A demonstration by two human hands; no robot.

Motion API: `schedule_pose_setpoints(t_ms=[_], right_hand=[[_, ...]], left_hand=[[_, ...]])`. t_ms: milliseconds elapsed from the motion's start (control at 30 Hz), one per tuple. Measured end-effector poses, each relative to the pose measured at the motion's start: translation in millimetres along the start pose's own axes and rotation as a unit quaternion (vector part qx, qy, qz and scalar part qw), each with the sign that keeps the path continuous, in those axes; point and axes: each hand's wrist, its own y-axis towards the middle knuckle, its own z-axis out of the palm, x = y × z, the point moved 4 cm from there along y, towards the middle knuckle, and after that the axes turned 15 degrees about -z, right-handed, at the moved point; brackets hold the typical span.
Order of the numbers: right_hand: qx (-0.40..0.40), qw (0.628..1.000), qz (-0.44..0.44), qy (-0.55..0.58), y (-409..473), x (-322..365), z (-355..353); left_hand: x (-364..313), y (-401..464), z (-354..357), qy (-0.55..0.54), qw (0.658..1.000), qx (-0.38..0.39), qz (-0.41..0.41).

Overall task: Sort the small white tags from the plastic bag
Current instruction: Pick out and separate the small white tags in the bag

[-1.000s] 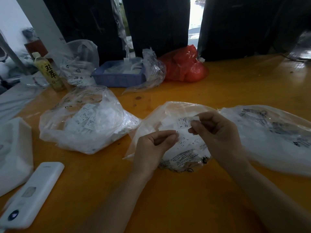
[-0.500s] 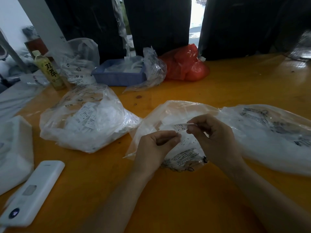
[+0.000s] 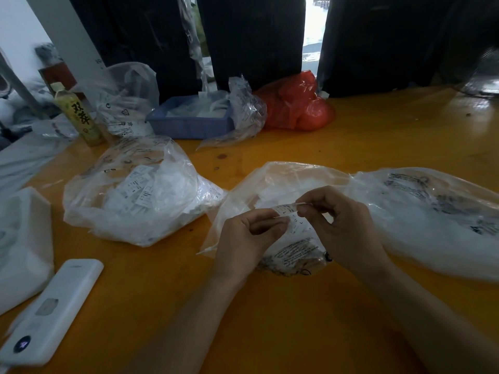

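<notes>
Seen from a head-worn camera looking down at an orange table (image 3: 364, 147), a person's two bare hands meet over a clear plastic bag (image 3: 270, 184) lying in front of them. The left hand (image 3: 243, 238) and the right hand (image 3: 340, 222) both have curled fingers and together pinch a small white tag (image 3: 285, 210) printed with black marks, held just above the bag, between the two hands. More white tags show through the bag beneath it. To the right, touching this bag, lies a larger clear bag with black print (image 3: 432, 217). To the left sits a bulging clear bag filled with white tags (image 3: 140, 195). At the near left edge lie a white power bank (image 3: 54, 311) and a white foam block (image 3: 21, 238). Farther back stand a green tea bottle (image 3: 78, 117), a blue tray (image 3: 189, 122) holding white items, crumpled clear plastic (image 3: 243, 112) and a red plastic bag (image 3: 297, 106).
</notes>
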Motion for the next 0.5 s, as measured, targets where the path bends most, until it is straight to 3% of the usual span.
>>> schedule_pose_setpoints(t_ms=[200, 433, 500], right_hand=[[0.018, 0.998, -0.013, -0.053, 1.7, -4.5, -3.2], [0.071, 0.996, 0.0, -0.052, 0.1, -2.5, 4.2], [0.054, 0.998, 0.022, -0.039, -1.8, -3.5, 4.8]], left_hand=[[-0.7, 0.5, -0.8, -0.047, 0.999, -0.005, -0.015], [-6.2, -4.1, -1.5, -0.049, 0.998, -0.018, -0.024], [-7.2, -4.5, -2.2, -0.049, 0.998, -0.021, -0.025]])
